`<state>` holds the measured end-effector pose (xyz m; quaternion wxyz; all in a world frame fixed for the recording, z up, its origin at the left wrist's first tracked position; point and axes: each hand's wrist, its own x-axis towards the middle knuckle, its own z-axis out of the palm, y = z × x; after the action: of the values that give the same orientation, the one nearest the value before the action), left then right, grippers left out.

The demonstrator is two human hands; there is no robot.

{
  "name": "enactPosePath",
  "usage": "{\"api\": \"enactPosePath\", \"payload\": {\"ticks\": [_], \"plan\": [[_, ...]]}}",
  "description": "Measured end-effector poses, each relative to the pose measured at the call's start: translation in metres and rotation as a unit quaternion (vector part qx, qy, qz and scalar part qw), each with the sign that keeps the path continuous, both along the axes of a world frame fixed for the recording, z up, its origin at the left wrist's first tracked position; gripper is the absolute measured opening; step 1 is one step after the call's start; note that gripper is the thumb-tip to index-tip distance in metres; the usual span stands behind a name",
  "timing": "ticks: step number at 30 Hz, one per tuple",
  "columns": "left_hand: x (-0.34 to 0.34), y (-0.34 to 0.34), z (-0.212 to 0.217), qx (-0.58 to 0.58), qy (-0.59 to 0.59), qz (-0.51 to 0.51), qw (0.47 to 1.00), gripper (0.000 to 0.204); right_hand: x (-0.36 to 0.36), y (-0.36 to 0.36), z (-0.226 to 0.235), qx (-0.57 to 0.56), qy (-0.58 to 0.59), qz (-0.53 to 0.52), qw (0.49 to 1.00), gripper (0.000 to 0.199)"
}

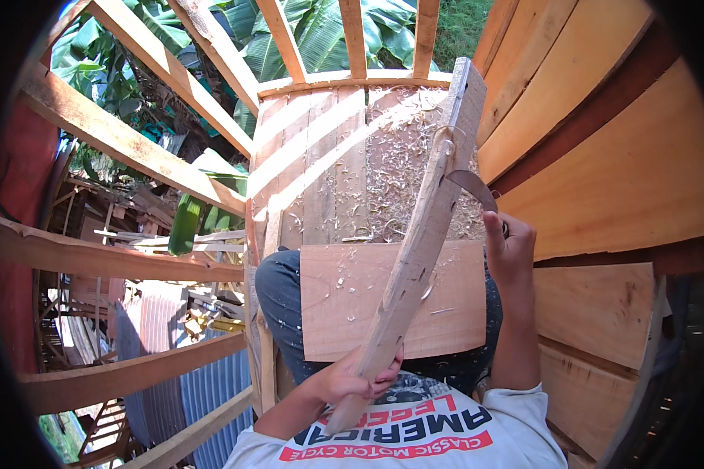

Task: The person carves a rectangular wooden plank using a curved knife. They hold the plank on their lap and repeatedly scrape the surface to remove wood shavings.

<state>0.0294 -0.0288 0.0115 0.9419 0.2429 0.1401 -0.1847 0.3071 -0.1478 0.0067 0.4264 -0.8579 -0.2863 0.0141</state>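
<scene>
A long squared piece of wood (414, 246) slants across my body, from near my chest up to the far right. Its near end is gripped by my left hand (360, 379), the fingers wrapped round it. Closed in my right hand (511, 244) is the handle of a curved knife (475, 190), mostly hidden by the fingers. The dark blade lies against the right side of the wood, toward its far end. A thin curl of wood (449, 134) sticks up just beyond the blade. Dark notches run along the piece. Beneath it, a flat wooden board (352, 293) rests across my thighs.
Shavings (407, 156) litter the plank floor (305, 195) ahead. Wooden rails (156, 164) fence the left and far sides, with banana leaves (313, 39) beyond. Wooden panels (618, 164) stand close on the right. Below at left are corrugated sheets (211, 406) and scrap timber.
</scene>
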Motion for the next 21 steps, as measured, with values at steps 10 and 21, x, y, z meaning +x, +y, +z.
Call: {"api": "enactPosePath", "payload": {"ticks": [10, 21], "plan": [[-0.001, 0.005, -0.003, -0.020, -0.015, 0.006, 1.000, 0.061, -0.063, 0.002, 0.016, -0.060, -0.093, 0.173, 0.979, 0.060], [-0.002, -0.008, 0.003, 0.017, 0.027, -0.030, 0.999, 0.063, 0.011, 0.000, 0.007, -0.014, -0.046, -0.006, 0.999, 0.067]]}}
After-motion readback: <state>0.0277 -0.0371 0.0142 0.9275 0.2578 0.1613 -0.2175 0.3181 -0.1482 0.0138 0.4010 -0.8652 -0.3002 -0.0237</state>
